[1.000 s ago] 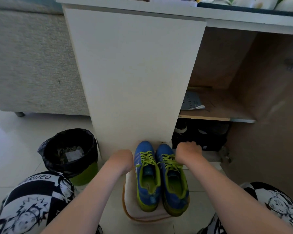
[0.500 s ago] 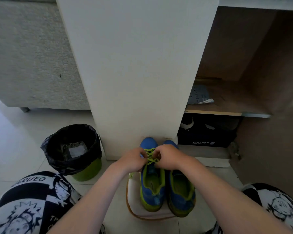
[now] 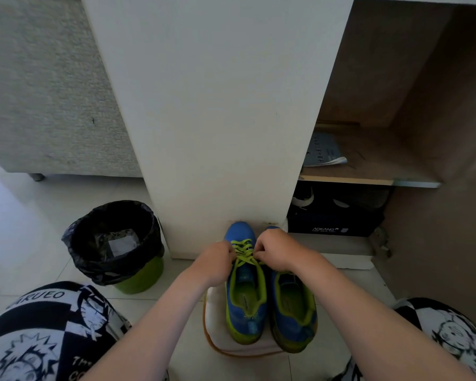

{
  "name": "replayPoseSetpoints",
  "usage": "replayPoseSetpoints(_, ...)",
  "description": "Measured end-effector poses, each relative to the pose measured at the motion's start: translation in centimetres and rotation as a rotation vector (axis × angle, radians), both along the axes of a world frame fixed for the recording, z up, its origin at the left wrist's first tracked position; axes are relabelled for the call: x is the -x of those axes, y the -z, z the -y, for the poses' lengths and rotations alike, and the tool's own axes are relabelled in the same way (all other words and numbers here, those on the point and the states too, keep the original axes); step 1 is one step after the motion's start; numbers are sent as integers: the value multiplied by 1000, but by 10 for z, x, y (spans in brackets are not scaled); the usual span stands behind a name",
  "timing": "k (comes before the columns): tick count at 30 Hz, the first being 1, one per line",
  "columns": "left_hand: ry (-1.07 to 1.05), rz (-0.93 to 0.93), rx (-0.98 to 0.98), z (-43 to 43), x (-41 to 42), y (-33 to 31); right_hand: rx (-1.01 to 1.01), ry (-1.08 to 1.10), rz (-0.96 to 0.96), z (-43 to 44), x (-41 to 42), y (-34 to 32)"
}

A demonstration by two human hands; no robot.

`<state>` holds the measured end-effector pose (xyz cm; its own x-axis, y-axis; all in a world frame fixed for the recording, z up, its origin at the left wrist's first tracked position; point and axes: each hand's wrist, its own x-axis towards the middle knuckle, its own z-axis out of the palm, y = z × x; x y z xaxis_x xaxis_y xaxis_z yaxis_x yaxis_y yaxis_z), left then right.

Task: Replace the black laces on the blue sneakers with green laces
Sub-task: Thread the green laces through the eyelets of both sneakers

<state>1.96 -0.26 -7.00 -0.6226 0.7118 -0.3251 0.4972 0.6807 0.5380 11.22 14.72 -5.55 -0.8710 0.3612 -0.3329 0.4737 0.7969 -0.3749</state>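
closest to you are your knees in black-and-white cartoon-print shorts (image 3: 39,339), one at each lower corner, with both bare forearms running forward between them. just beyond, the pair of blue mesh sneakers with lime-green lining (image 3: 245,325) stands side by side on a low white pad with a brown rim (image 3: 213,320). heels point toward you and toes away, so each shoe's long axis runs straight out from your body. your left hand (image 3: 217,261) and right hand (image 3: 276,251) meet over the upper lacing of the sneaker on your left. both have fingers curled in, each seemingly pinching a strand of the flat green laces (image 3: 243,253) that already criss-cross its eyelets, though the fingertips are hidden behind the knuckles. the left hand sits right beside that shoe. the right reaches across the other sneaker and covers its lacing, so you cannot tell how that one is laced. no black lace shows anywhere. my reading is that you are tightening or tying, so the pull should go sideways across the shoe's axis, and the left hand has the straighter line. the toes sit right at the foot of the tall white cabinet panel (image 3: 217,105). left of it stands a green waste bin with a black liner (image 3: 116,243). to its right, a dark shoebox (image 3: 333,226) lies under a wooden shelf (image 3: 368,180).
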Motion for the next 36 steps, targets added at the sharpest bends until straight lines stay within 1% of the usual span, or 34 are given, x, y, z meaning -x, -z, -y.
replayPoseSetpoints(2,-62,-4,21,1,1,1,8,31,4,1,0,8)
replayPoseSetpoints(4,-117,47,39,3,4,2,0,57,4,4,-1,11)
replayPoseSetpoints(8,-90,157,24,5,10,-1,40,65,-11,3,-3,7)
replayPoseSetpoints(11,-49,147,31,8,12,-4,94,46,-16,-1,-6,2)
replayPoseSetpoints(16,-39,140,14,10,17,-1,102,35,17,0,-9,2)
replayPoseSetpoints(19,-10,77,-1,10,13,-1,92,48,13,3,-9,1)
replayPoseSetpoints(23,-109,95,-51,9,13,4,109,74,-57,-3,-7,3)
replayPoseSetpoints(26,-155,97,-125,7,13,6,59,54,-123,-4,-6,5)
replayPoseSetpoints(29,-108,28,-139,4,10,7,-3,22,-139,-3,-3,6)
replayPoseSetpoints(34,21,-189,-37,0,9,4,-138,-80,-108,0,-1,4)
replayPoseSetpoints(36,40,-242,14,-1,6,5,-170,-69,-87,0,-2,7)
